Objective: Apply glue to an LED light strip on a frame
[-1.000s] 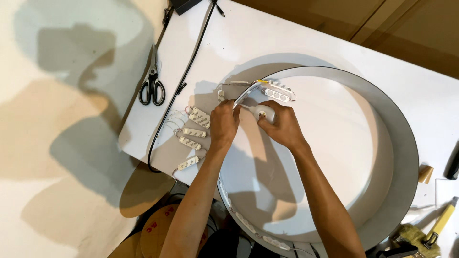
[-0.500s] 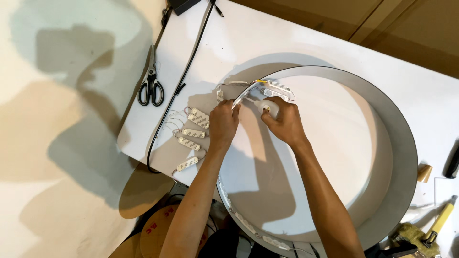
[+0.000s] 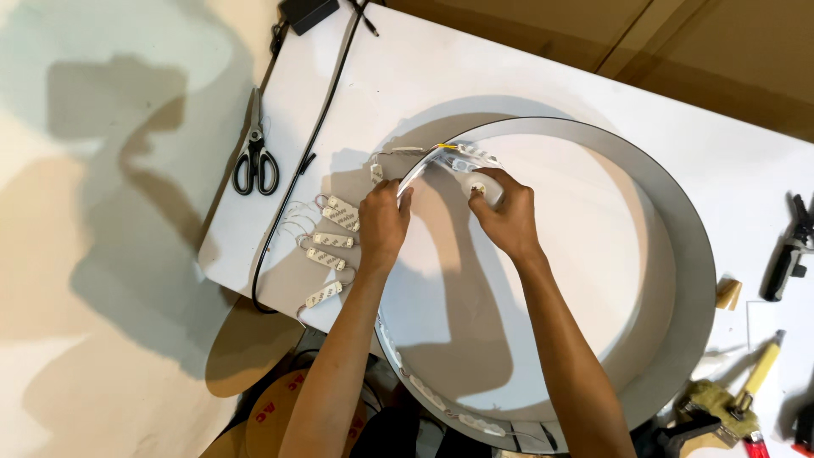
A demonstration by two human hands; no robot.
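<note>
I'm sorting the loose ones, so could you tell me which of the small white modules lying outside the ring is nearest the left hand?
The topmost module, just left of the left hand; the other three sit lower in the row.

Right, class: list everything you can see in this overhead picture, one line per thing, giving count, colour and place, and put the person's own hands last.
Round ring frame: one, grey rim, white inside, on the table's right half.
Table: one, white, across the middle.
Scissors: one pair, black handles, table's left edge.
Cable: one, black, running down the table's left side.
Loose light modules: about five, white, wired together, left of the ring.
Modules on the ring's inner wall: several, white, at the top left.
Tape roll: one, brown, below the table.
Tools: a few, black and yellow, far right.
Left hand: on the ring's rim.
Right hand: holding a small white piece inside the ring.
</note>
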